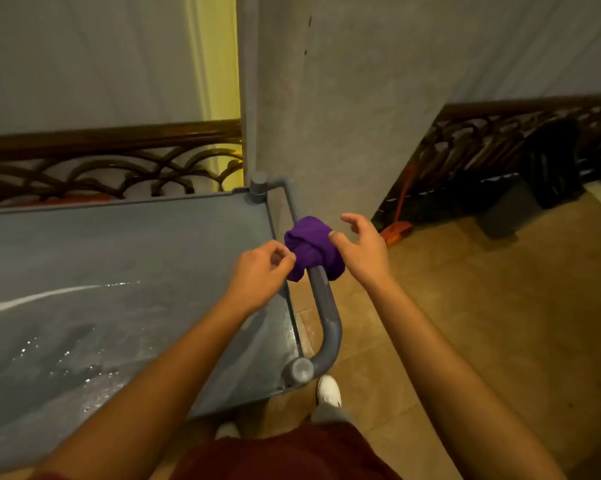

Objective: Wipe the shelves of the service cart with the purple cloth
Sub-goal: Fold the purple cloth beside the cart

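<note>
Both hands are at the cart's handle (321,296) in the head view, 1 on each side of the cloth (311,249). My left hand (261,273) is curled, thumb and fingertips pinched on the cloth's near-left edge, just where the fabric hangs down beside the handle. My right hand (359,252) is spread and loose; its thumb tip touches the cloth's right side, while the other fingers arch above and past the handle without closing on anything.

The cloth is purple, bunched and wrapped over the grey ribbed handle, about midway along its straight run. It looks knotted or twisted on top, though I cannot tell which.

Left of the handle lies the cart (119,271), its grey top shelf wet, with a pale streak and glinting droplets across it. 2 round grey posts cap the shelf corners where the handle bends in to meet it, 1 near me and 1 at the far end.

Beyond the handle rises a grey pillar (327,98). Left of that runs a dark railing (101,168) with curved ironwork. Right of the handle, on the tan floor (465,306), an orange tool (398,220) leans by the wall, with a dark bin (503,206) further right.

Below the handle's near bend I see my white shoe (329,391) and my maroon shorts (285,455).
</note>
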